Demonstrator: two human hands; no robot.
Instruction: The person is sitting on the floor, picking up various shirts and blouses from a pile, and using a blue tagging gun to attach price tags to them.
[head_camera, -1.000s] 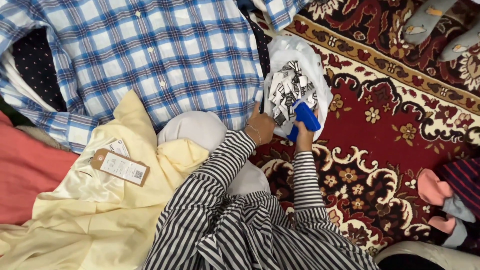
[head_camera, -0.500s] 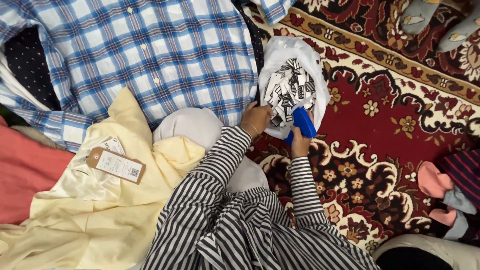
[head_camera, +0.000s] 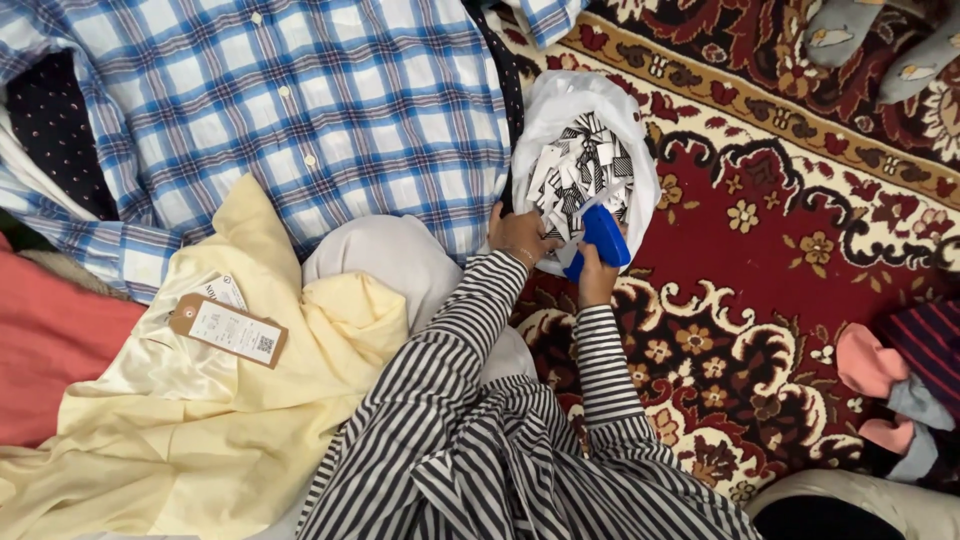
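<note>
The biggest risk we see lies with the white plastic bag (head_camera: 560, 110), right of centre near the top of the frame, on the red patterned carpet (head_camera: 800, 230). Its soft mouth gapes open and it is heaped with small black-and-white paper tags (head_camera: 585, 170). If our left hand (head_camera: 520, 235), which rests at the bag's lower left edge, drags on the thin plastic, we judge that the bag could slump and spill tags across the carpet, where the busy pattern would hide them. Whether those left fingers pinch the bag's edge or a tag we cannot tell; they are curled and partly tucked under.

A smaller risk is the blue tagging gun (head_camera: 600, 240), gripped firmly in our right hand (head_camera: 595, 280) just below the heap, fingers wrapped round its handle. Its front end lies close to the left hand, so we think a careless push could prick a finger or snag the bag.

The bag looks crinkled, glossy and flimsy, bunched at its top. The tags are a loose, jumbled pile of little rectangles. The gun is bright blue, hard plastic, angled up toward the tags.

To the left lie a blue checked shirt (head_camera: 300, 110) and a pale yellow garment (head_camera: 200, 420) bearing a brown hang tag (head_camera: 228, 330).
</note>
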